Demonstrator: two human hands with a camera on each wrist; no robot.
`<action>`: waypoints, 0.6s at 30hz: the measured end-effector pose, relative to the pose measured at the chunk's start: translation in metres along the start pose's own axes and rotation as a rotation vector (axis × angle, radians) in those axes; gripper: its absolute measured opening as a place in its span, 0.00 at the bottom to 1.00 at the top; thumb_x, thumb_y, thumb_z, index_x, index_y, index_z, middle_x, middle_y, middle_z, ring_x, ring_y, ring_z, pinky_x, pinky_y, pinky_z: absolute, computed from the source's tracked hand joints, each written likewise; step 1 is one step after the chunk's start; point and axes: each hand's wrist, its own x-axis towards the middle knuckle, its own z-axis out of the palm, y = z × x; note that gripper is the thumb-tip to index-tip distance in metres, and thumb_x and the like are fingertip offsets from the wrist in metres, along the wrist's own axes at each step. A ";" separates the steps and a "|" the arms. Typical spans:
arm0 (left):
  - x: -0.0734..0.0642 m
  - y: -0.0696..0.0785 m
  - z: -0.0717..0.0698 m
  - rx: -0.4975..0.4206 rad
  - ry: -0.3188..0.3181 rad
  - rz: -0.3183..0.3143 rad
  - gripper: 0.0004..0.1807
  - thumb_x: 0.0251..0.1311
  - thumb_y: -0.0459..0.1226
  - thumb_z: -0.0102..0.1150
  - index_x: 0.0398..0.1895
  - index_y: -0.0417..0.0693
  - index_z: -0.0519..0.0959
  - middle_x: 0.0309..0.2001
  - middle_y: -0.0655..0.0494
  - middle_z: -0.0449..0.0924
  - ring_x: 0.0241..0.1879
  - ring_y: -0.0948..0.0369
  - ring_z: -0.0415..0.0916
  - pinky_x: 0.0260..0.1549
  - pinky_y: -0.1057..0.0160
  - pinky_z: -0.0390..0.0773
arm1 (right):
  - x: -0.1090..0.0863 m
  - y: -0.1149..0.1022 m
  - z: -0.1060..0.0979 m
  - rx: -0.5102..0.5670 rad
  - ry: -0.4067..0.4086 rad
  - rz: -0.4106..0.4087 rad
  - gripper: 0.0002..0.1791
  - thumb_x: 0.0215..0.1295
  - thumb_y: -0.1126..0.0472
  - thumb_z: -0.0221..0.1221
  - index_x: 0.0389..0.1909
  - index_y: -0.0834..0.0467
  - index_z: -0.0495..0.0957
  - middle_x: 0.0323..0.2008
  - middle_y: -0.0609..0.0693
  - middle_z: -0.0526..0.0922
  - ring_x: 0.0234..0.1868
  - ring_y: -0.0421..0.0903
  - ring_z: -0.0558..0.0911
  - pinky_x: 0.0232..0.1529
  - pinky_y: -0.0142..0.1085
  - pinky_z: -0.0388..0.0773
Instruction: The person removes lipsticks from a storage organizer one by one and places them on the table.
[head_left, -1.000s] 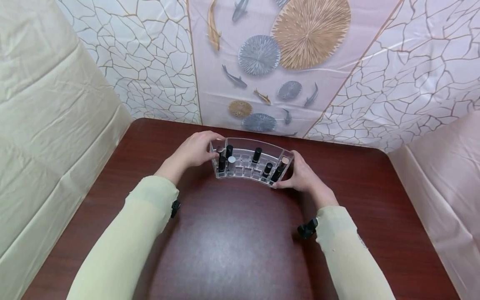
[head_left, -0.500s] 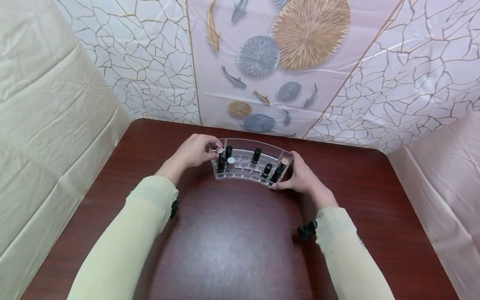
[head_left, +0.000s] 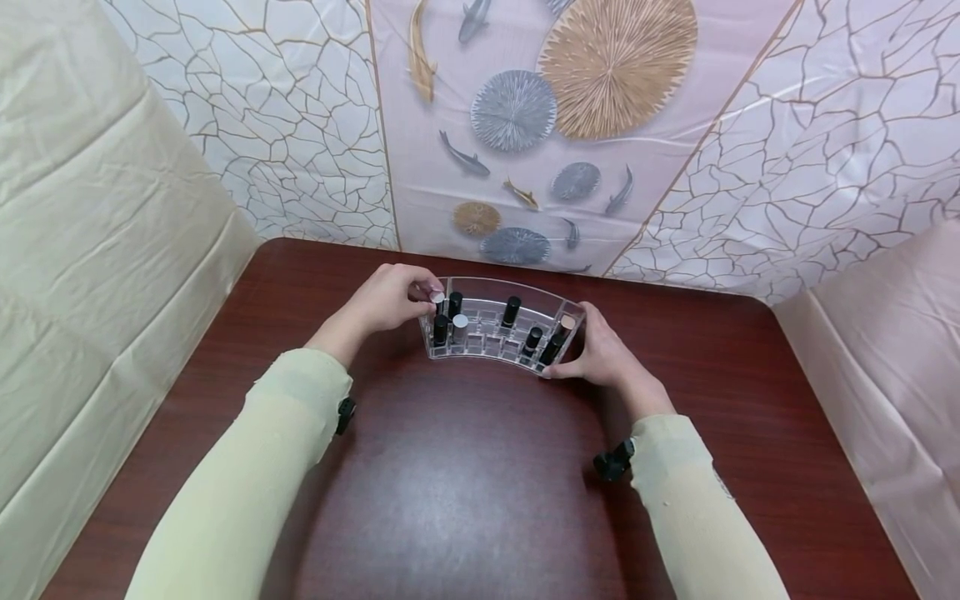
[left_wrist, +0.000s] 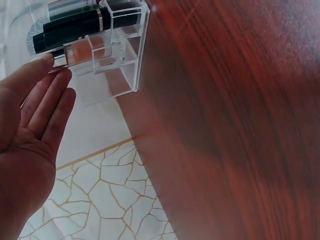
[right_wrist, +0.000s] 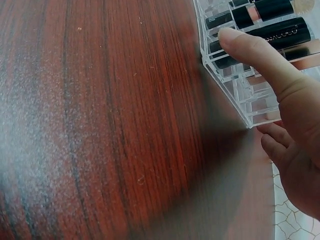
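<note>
A clear, curved acrylic lipstick organizer (head_left: pixel 489 288) stands toward the back of the table, with several tubes upright in it. My left hand (head_left: pixel 388 298) is at its left end, thumb and fingertips pinching the silver cap of a peach lip-colour tube (left_wrist: pixel 86 51). That tube's lower part sits in a slot. Beside it are a black tube (left_wrist: pixel 75 29) and a silver-capped tube (head_left: pixel 460 325). With my right hand (head_left: pixel 604 352) I grip the organizer's right end, thumb at the front and fingers behind. Near that thumb are black tubes (right_wrist: pixel 287 32) and a gold-capped tube (head_left: pixel 567 322).
The dark red-brown wooden table (head_left: pixel 457 483) spreads in front of the organizer. A patterned cloth (head_left: pixel 315 125) hangs close behind it, and pale cloth sides (head_left: pixel 97 250) flank the table. A black wrist camera (head_left: pixel 615 460) sits on the right sleeve.
My left hand has moved from the organizer's left end onto the silver cap and now pinches it. The right hand keeps its grip; the organizer stays in nearly the same place.
</note>
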 end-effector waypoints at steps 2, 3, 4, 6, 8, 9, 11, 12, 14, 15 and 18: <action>0.000 0.000 -0.002 -0.013 0.000 0.002 0.13 0.53 0.31 0.67 0.43 0.47 0.83 0.38 0.55 0.85 0.39 0.61 0.83 0.44 0.61 0.78 | -0.001 0.000 0.000 0.000 0.003 0.001 0.73 0.26 0.39 0.80 0.70 0.64 0.48 0.62 0.63 0.63 0.64 0.56 0.65 0.65 0.50 0.61; 0.000 0.001 -0.004 -0.017 -0.001 0.002 0.13 0.54 0.31 0.67 0.43 0.47 0.83 0.38 0.55 0.85 0.39 0.61 0.83 0.44 0.61 0.79 | -0.001 -0.001 0.000 0.000 0.004 0.002 0.73 0.25 0.39 0.80 0.69 0.64 0.48 0.62 0.63 0.63 0.63 0.57 0.66 0.65 0.50 0.61; 0.000 0.002 -0.005 -0.014 -0.001 0.001 0.13 0.54 0.32 0.67 0.44 0.48 0.83 0.38 0.56 0.85 0.39 0.61 0.83 0.44 0.62 0.79 | -0.001 -0.001 0.000 0.000 0.003 0.002 0.72 0.26 0.39 0.80 0.69 0.64 0.48 0.62 0.63 0.63 0.63 0.57 0.66 0.65 0.50 0.61; 0.000 0.003 -0.009 -0.010 -0.004 0.000 0.13 0.55 0.32 0.67 0.44 0.49 0.82 0.39 0.56 0.84 0.41 0.61 0.83 0.45 0.62 0.79 | -0.001 -0.001 0.000 0.000 0.002 0.005 0.73 0.26 0.39 0.80 0.70 0.64 0.48 0.62 0.64 0.63 0.63 0.57 0.66 0.65 0.50 0.61; 0.000 0.005 -0.012 -0.014 -0.001 0.003 0.13 0.55 0.32 0.66 0.44 0.49 0.82 0.39 0.56 0.84 0.41 0.62 0.83 0.44 0.62 0.79 | -0.001 -0.001 0.000 0.002 0.001 0.008 0.73 0.26 0.39 0.80 0.69 0.64 0.48 0.62 0.64 0.63 0.63 0.58 0.66 0.65 0.50 0.61; 0.000 0.006 -0.014 -0.017 0.001 0.004 0.13 0.55 0.32 0.66 0.44 0.49 0.82 0.39 0.57 0.84 0.41 0.62 0.83 0.44 0.62 0.79 | -0.001 -0.001 0.001 0.003 0.001 0.007 0.72 0.26 0.39 0.80 0.69 0.64 0.48 0.62 0.63 0.63 0.63 0.58 0.66 0.65 0.50 0.61; 0.000 0.008 -0.017 -0.029 0.005 0.011 0.13 0.54 0.31 0.66 0.44 0.49 0.83 0.39 0.57 0.85 0.41 0.62 0.83 0.44 0.63 0.79 | -0.001 -0.001 0.000 0.004 0.001 0.008 0.72 0.26 0.39 0.80 0.69 0.64 0.48 0.62 0.63 0.63 0.63 0.58 0.66 0.65 0.50 0.61; 0.000 0.009 -0.019 -0.037 0.008 0.016 0.12 0.54 0.31 0.66 0.43 0.49 0.83 0.39 0.57 0.85 0.41 0.62 0.83 0.44 0.63 0.79 | -0.001 -0.001 0.001 0.006 0.001 0.008 0.72 0.25 0.39 0.80 0.69 0.64 0.48 0.62 0.63 0.63 0.63 0.58 0.66 0.65 0.50 0.61; 0.000 0.011 -0.023 -0.053 0.007 0.028 0.12 0.54 0.31 0.66 0.43 0.49 0.83 0.38 0.57 0.85 0.40 0.62 0.83 0.44 0.64 0.79 | -0.001 -0.001 0.000 0.006 0.004 0.008 0.72 0.25 0.39 0.80 0.69 0.64 0.48 0.62 0.63 0.63 0.63 0.58 0.66 0.65 0.50 0.61; 0.001 0.012 -0.025 -0.058 0.006 0.035 0.12 0.54 0.31 0.66 0.43 0.48 0.83 0.38 0.57 0.85 0.40 0.62 0.83 0.44 0.64 0.79 | -0.002 -0.001 0.000 0.006 0.005 0.008 0.72 0.25 0.39 0.80 0.69 0.64 0.48 0.61 0.63 0.64 0.63 0.58 0.66 0.65 0.50 0.62; -0.001 0.015 -0.031 -0.068 -0.005 0.045 0.12 0.55 0.31 0.66 0.43 0.47 0.82 0.38 0.57 0.85 0.41 0.62 0.83 0.44 0.64 0.79 | -0.002 -0.002 0.000 0.010 0.010 0.005 0.72 0.25 0.39 0.80 0.69 0.64 0.49 0.61 0.63 0.64 0.62 0.57 0.67 0.64 0.50 0.62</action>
